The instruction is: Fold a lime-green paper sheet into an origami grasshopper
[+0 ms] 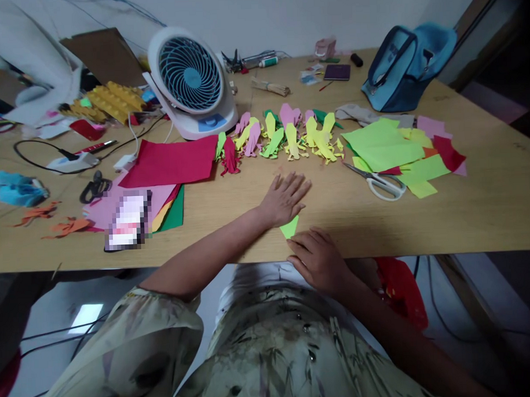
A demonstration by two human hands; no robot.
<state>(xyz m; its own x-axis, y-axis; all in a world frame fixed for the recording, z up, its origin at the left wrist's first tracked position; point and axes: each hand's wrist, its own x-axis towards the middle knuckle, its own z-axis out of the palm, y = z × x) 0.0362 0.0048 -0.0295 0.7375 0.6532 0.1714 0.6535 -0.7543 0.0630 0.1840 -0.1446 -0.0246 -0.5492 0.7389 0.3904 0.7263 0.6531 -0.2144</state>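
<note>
A small light-green piece of paper or felt (pixel 290 227) lies near the table's front edge, partly hidden beneath my left hand (pixel 285 199). That hand is flat on the table with its fingers spread. My right hand (pixel 318 257) is curled at the front edge, its fingertips on the piece's near corner. Beyond my hands runs a row of cut-out shapes with fringed ends, among them a yellow one (pixel 292 141), a green one (pixel 273 143) and a dark red one (pixel 230 155). White-handled scissors (pixel 385 187) rest to the right, beside stacked light-green sheets (pixel 382 145).
On the left are a red sheet (pixel 170 161), a phone (pixel 126 220), black-handled scissors (pixel 95 187) and orange cut-outs (pixel 68 227). A white fan (pixel 159 49) stands behind, with a power strip (pixel 75 163) near it. A blue bag (pixel 389 81) sits at the back right.
</note>
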